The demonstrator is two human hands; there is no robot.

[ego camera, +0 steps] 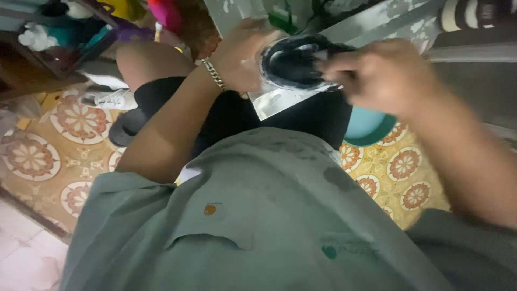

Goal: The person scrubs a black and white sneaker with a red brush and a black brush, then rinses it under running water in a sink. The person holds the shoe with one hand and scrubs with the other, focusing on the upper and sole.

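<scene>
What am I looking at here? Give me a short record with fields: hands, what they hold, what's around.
left hand: grips the rim of a dark round object, bracelet on the wrist
right hand: fingers on the object's other side; blurred
object: black, bowl-like; kind unclear
below: teal bowl on a patterned floor
nearby: white shoe, dark slipper
clothing: grey-green shirt

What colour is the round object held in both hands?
Black, the round object; the head view, the only one, shows it.
</scene>
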